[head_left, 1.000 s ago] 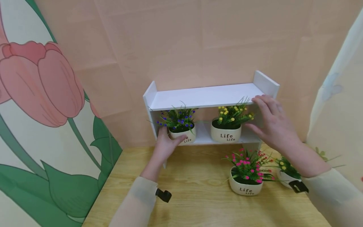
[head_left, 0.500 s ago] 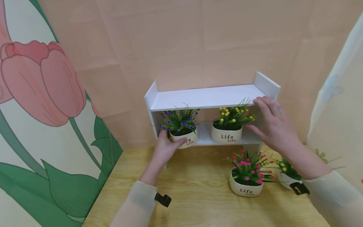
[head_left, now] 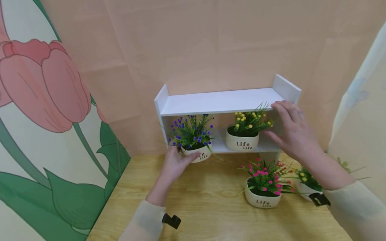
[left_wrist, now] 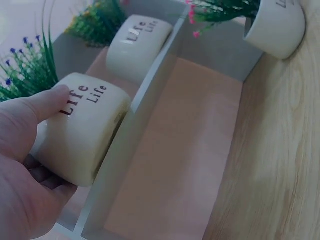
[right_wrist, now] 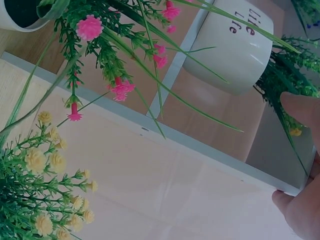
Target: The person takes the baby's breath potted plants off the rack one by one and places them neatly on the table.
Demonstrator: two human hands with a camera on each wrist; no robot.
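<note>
My left hand (head_left: 178, 162) grips a cream oval flowerpot (head_left: 205, 154) of blue-purple artificial flowers, thumb across its lettered front and fingers around the side. In the left wrist view this pot (left_wrist: 82, 130) juts out over the front edge of the lower board, slightly tilted. My right hand (head_left: 297, 130) holds the top right corner of a white two-tier shelf (head_left: 217, 100), fingers on the upper board's edge and thumb below. Beside the thumb, on the lower board, stands a matching pot (head_left: 242, 142) with yellow flowers.
On the wooden table (head_left: 211, 207), a pot of pink flowers (head_left: 263, 200) stands before the shelf's right end. Another pot with yellow flowers (head_left: 304, 189) is partly hidden behind my right forearm. A peach cloth (head_left: 196, 43) hangs behind the shelf.
The blue-flowered pot has come forward and down from the lower board in my left hand, its foliage now leaning out past the upper board. My right hand has stayed on the shelf corner.
</note>
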